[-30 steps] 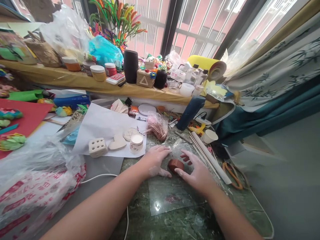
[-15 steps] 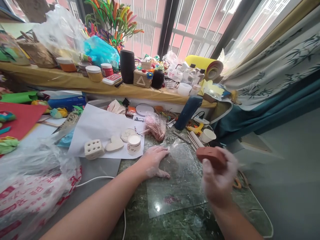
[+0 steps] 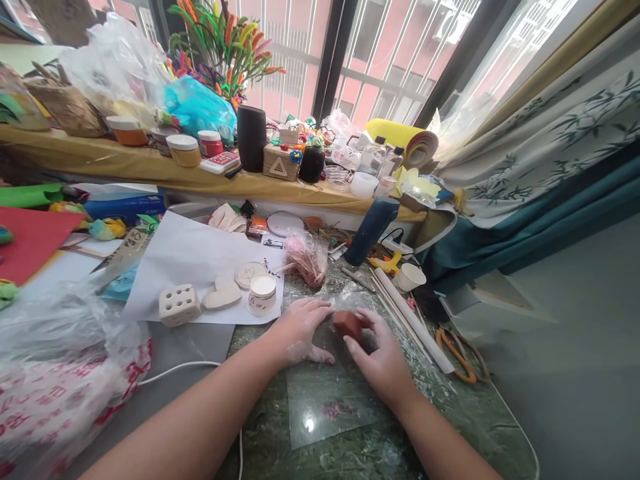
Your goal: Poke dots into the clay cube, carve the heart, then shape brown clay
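A reddish-brown lump of clay [image 3: 347, 324] sits on a clear glass sheet [image 3: 330, 407] lying on the green marble table. My right hand [image 3: 379, 357] curls round the lump, fingers and thumb closed on it. My left hand [image 3: 300, 329] rests flat on the glass just left of the clay, fingers stretched out and dusted white, holding nothing.
White paper [image 3: 200, 260] holds a holed block [image 3: 179, 304], a heart shape [image 3: 223, 295] and a small jar [image 3: 262, 295]. Wooden sticks [image 3: 407, 313], a paper cup [image 3: 411, 276] and orange-handled scissors [image 3: 457, 357] lie to the right. A plastic bag [image 3: 60, 373] fills the left. A white cable [image 3: 185, 370] crosses the table.
My right hand lifted the clay lump up to the right half a second ago, then brought it back down onto the glass beside my left hand, which stayed flat.
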Available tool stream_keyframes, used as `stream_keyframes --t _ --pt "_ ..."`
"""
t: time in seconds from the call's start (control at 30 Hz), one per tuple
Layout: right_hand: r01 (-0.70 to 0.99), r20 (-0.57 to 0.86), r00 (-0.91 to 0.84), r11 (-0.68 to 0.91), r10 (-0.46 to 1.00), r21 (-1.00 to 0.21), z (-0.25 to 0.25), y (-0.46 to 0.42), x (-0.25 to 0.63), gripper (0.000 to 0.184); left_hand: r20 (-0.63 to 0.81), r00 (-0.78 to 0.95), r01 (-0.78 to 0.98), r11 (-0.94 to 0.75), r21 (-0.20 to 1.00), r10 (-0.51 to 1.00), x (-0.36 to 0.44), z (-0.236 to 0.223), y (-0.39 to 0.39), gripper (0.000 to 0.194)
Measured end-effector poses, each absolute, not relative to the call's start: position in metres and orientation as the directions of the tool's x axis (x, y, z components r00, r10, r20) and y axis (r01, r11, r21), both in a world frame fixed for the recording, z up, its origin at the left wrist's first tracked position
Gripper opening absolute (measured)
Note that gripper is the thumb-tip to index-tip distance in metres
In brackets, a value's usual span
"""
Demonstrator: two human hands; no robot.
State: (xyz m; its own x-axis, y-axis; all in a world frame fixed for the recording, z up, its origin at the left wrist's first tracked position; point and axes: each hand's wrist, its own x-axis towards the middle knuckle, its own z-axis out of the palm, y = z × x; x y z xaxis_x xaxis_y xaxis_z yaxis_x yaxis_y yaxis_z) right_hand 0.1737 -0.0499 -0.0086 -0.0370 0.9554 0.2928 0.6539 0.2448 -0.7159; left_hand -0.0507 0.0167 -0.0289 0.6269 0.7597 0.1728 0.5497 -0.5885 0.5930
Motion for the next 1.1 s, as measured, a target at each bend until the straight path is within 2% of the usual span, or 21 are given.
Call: stream_keyframes --t 0.1,0.2,0.27,0.33,0.37,0.5,0.6,0.67,0.77,0.87,0.93,1.0,1.07,1.1 --pt "0.576 0.486 0.133 0.332 0.864 -0.747 0.02 -0.055 0.181 0.044 0.178 0.63 0.547 -0.594 0.589 0.756 -0.05 -0.029 0.016 0.098" --pt "0.558 0.654 0.271 0.438 0.707 -0.705 0.033 -0.059 0.186 0.046 0.188 0.626 0.545 -0.597 0.588 0.757 -0.05 -0.03 0.016 0.1" --pt "0.608 0.631 0.148 0.433 0.762 -0.665 0.025 -0.061 0.186 0.044 0.188 0.62 0.547 -0.591 0.593 0.762 -0.05 -0.03 0.016 0.1" --pt "0.678 0.47 -0.09 0.4 0.878 -0.617 0.008 -0.062 0.185 0.043 0.181 0.617 0.55 -0.585 0.596 0.765 -0.05 -0.029 0.016 0.098" --pt "0.71 0.399 -0.147 0.377 0.905 -0.595 -0.001 -0.062 0.185 0.045 0.179 0.618 0.552 -0.585 0.595 0.765 -0.05 -0.029 0.016 0.098" --pt "0.749 0.349 -0.105 0.304 0.931 -0.588 -0.023 -0.06 0.186 0.06 0.188 0.626 0.553 -0.6 0.578 0.757 -0.05 -0.027 0.015 0.097" --pt "0.751 0.286 -0.24 0.364 0.928 -0.551 -0.028 -0.057 0.182 0.066 0.206 0.616 0.548 -0.601 0.581 0.761 -0.05 -0.027 0.014 0.096" --pt "0.752 0.28 -0.305 0.411 0.91 -0.515 -0.029 -0.054 0.178 0.059 0.217 0.617 0.539 -0.607 0.584 0.757 -0.05 -0.027 0.015 0.096" --pt "0.706 0.343 -0.415 0.536 0.843 -0.463 -0.025 -0.049 0.177 0.043 0.213 0.624 0.532 -0.609 0.589 0.752 -0.05 -0.028 0.015 0.095" --pt "0.641 0.434 -0.486 0.647 0.758 -0.413 -0.003 -0.048 0.187 0.042 0.211 0.613 0.536 -0.597 0.597 0.761 -0.051 -0.028 0.016 0.094" --pt "0.642 0.548 -0.355 0.624 0.757 -0.446 0.017 -0.05 0.195 0.046 0.211 0.613 0.536 -0.596 0.597 0.762 -0.051 -0.029 0.016 0.095" --pt "0.633 0.695 -0.047 0.56 0.718 -0.535 0.032 -0.055 0.2 0.052 0.204 0.617 0.537 -0.596 0.596 0.76 -0.051 -0.029 0.016 0.097" --pt "0.586 0.746 0.231 0.522 0.625 -0.619 0.034 -0.061 0.2 0.056 0.201 0.618 0.537 -0.595 0.598 0.76 -0.051 -0.03 0.016 0.099" --pt "0.574 0.732 0.262 0.509 0.628 -0.642 0.03 -0.063 0.198 0.056 0.205 0.615 0.536 -0.595 0.599 0.761 -0.051 -0.03 0.016 0.098"
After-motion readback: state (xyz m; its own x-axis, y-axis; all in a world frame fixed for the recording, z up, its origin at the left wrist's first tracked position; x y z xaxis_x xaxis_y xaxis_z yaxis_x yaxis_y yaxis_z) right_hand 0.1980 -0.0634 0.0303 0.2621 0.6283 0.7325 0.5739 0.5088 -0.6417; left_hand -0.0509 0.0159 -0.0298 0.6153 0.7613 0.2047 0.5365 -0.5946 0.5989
